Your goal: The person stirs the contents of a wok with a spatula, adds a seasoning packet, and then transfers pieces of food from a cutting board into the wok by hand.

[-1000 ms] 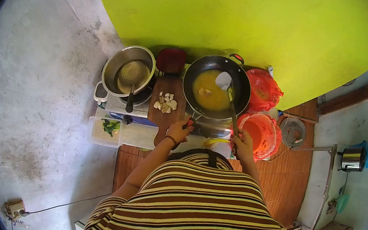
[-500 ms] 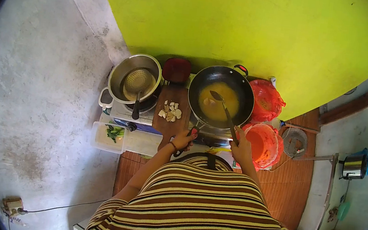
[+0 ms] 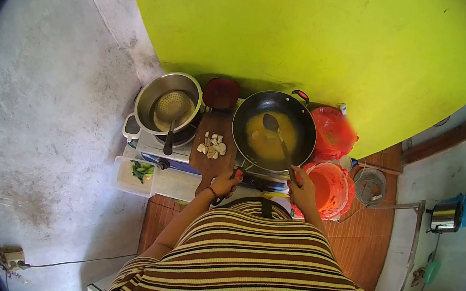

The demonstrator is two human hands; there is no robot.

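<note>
Steel pot (image 3: 168,104) with a strainer sits at ten o'clock of my hands; a board (image 3: 213,146) of chopped pieces lies next to it. My left hand (image 3: 224,184) is closed round the wok's red handle (image 3: 238,174). The wok (image 3: 274,130), at twelve o'clock, holds yellow liquid. My right hand (image 3: 302,190) grips the ladle (image 3: 278,136), its bowl dipped in that liquid at eleven o'clock of the fist. I judge a hard stir could slop liquid over the rim, or tip the wok toward the orange bucket (image 3: 329,187).
</note>
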